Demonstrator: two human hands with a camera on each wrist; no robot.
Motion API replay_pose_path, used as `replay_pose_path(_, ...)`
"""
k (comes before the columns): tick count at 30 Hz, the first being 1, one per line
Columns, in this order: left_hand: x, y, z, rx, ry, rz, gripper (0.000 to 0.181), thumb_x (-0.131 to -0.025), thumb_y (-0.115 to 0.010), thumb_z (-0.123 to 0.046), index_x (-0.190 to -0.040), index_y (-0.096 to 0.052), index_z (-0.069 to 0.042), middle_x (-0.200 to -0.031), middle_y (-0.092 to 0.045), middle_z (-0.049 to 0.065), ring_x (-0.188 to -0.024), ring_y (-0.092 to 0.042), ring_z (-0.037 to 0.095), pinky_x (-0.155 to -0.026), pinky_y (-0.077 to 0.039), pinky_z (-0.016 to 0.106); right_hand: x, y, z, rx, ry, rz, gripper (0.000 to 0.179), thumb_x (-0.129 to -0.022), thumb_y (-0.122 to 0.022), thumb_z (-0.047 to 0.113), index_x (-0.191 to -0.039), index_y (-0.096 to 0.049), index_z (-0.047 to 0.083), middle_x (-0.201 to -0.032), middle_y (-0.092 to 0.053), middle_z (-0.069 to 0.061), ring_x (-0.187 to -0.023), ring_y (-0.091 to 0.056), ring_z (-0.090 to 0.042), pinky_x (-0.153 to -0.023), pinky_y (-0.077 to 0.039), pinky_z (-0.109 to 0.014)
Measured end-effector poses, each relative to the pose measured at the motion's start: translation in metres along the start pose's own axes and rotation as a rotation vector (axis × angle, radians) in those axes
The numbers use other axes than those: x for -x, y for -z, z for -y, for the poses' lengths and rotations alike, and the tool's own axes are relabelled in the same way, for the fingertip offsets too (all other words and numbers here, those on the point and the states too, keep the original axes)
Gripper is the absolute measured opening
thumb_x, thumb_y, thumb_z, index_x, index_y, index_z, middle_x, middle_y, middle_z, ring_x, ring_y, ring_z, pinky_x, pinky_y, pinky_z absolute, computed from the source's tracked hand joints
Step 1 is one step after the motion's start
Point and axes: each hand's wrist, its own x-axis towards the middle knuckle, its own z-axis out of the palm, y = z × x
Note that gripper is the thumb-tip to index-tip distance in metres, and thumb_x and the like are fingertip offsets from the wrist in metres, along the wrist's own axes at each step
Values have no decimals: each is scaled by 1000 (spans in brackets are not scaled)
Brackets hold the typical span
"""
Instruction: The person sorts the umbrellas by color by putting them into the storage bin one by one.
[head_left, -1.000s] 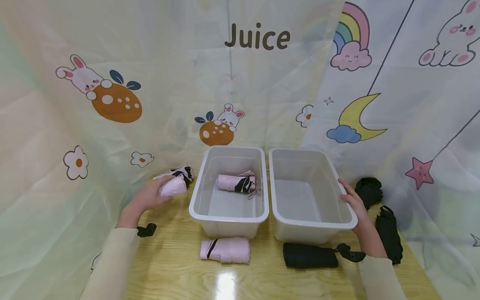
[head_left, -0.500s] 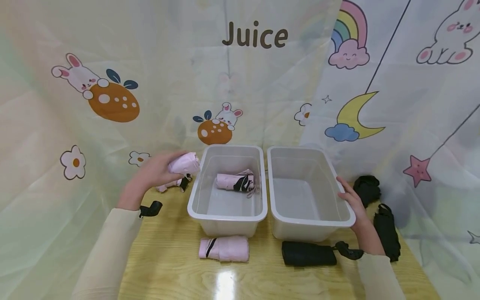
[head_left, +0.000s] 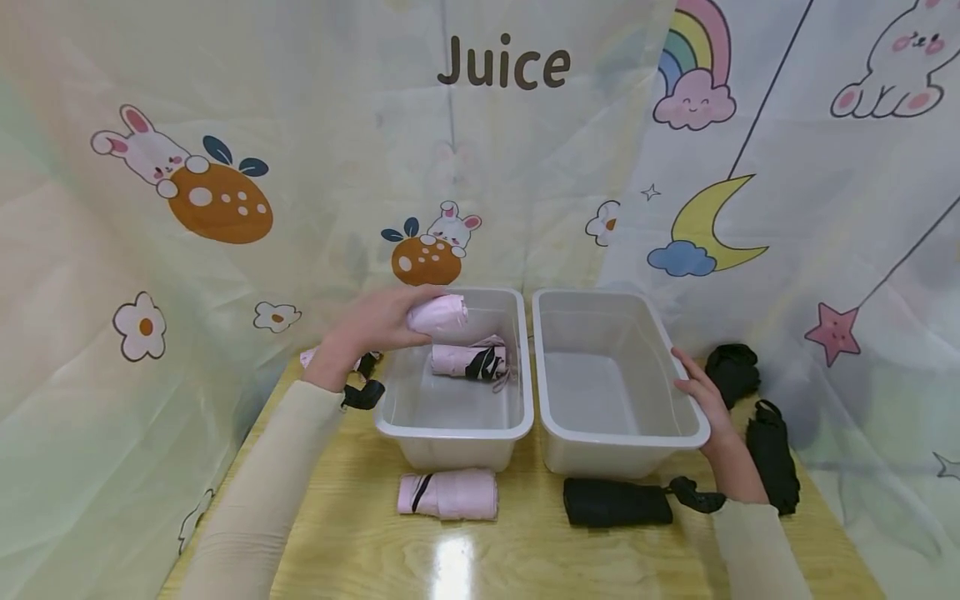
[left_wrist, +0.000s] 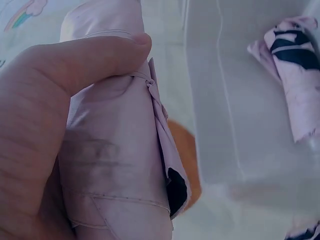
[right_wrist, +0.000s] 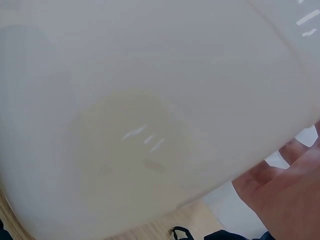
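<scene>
Work seems unfinished: one rolled pink cloth umbrella (head_left: 457,361) in the twelve-o'clock white plastic bin (head_left: 453,452), another (head_left: 441,315) held in left hand (head_left: 378,321), others (head_left: 457,495) outside, right hand (head_left: 712,408) gripping the one-o'clock bin (head_left: 600,458).

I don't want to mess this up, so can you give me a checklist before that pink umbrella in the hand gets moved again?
1. Left hand grips the held umbrella: ok.
2. Room left beside the pink umbrella lying in the left bin: ok.
3. Held umbrella wholly inside that bin's rim: cannot tell.
4. Right hand holding the right bin: ok.
5. Right hand steadying the left bin: not ok, it's on the other one.
</scene>
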Motion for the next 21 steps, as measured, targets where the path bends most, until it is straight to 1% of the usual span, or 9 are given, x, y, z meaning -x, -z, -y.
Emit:
replay_pose_path(4, -21, -18, -6, 15, -69, 7, 67, -77, -80, -36, -138, -52, -29, -126, -58, -9, -101, -54, 12, -84, -45, 36, -1, 0, 2, 8, -3, 6, 57, -106, -33, 7, -157, -14, 22, -139, -38, 5, -107, -55, -15, -81, -52, -31)
replay_pose_path(8, -35, -41, -6, 34, -105, 16, 67, -75, -82, -32, -136, -54, -27, -125, -59, -10, -97, -54, 12, -82, -45, 35, 0, 1, 1, 7, -5, 11, 57, -106, -32, 7, -157, -14, 22, -138, -38, 6, -107, -55, -14, -80, -52, -31)
replay_pose_path(11, -40, -56, -6, 45, -98, 25, 69, -72, -84, -31, -135, -55, -24, -124, -61, -7, -95, -55, 14, -81, -46, 35, 1, 1, -1, 6, -2, 7, 57, -106, -32, 7, -158, -13, 21, -139, -38, 5, -107, -55, -14, -80, -52, -30)
replay_pose_path(13, -41, -66, -5, 45, -70, 42, 71, -71, -85, -30, -135, -55, -24, -124, -61, -5, -94, -56, 16, -82, -46, 36, 1, 0, -2, 11, -5, 8, 57, -106, -32, 7, -158, -11, 20, -139, -37, 6, -107, -55, -14, -80, -52, -30)
replay_pose_path(15, -41, -74, -4, 31, -33, 69, 72, -71, -85, -31, -137, -54, -27, -126, -61, -6, -96, -56, 16, -83, -45, 36, 1, -1, -2, 21, -10, 5, 58, -106, -32, 7, -158, -10, 20, -139, -36, 6, -107, -54, -14, -80, -52, -29)
replay_pose_path(18, -42, -86, -4, 8, -12, 94, 71, -72, -85, -32, -136, -54, -30, -126, -60, -8, -99, -56, 14, -85, -44, 36, 2, -1, -2, 31, -15, -6, 58, -106, -32, 7, -158, -10, 20, -139, -36, 7, -107, -54, -13, -80, -51, -29)
replay_pose_path(21, -44, -97, -4, -7, -33, 122, 68, -72, -85, -32, -133, -55, -32, -123, -61, -10, -99, -56, 13, -87, -44, 36, 2, -1, -1, 33, -13, -22, 58, -106, -34, 8, -158, -11, 20, -138, -36, 7, -107, -54, -13, -81, -51, -29)
